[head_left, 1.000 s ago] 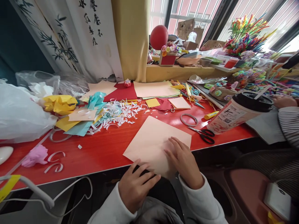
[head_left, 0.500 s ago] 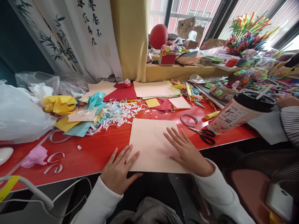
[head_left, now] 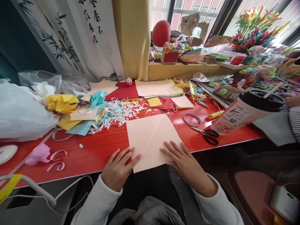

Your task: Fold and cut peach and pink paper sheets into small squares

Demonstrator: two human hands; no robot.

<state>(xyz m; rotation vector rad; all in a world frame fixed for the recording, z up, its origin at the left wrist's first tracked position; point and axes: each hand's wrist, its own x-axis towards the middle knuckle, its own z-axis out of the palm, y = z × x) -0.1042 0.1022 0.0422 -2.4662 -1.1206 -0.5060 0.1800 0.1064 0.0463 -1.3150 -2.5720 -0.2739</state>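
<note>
A square sheet of pale peach paper (head_left: 150, 134) lies at the front edge of the red table, with a faint diagonal crease across it. Its lower corner reaches over the table edge. My left hand (head_left: 118, 168) rests at the paper's lower left side, fingers spread and fingertips touching its margin. On the lower right part lies my right hand (head_left: 185, 164), open, its fingers stretched out across the sheet. Neither hand is closed around anything.
Black-handled scissors (head_left: 208, 134), a grey ring (head_left: 192, 119) and a large paper cup (head_left: 246, 109) stand to the right. White paper shreds (head_left: 117, 114) and coloured scraps lie back left. Further left is a white plastic bag (head_left: 25, 112). Another person's sleeve (head_left: 295, 122) shows far right.
The peach paper has turned slightly counterclockwise, and its diagonal crease shows more clearly. My right hand has slid down and a little left toward the paper's lower edge. My left hand stays nearly in place.
</note>
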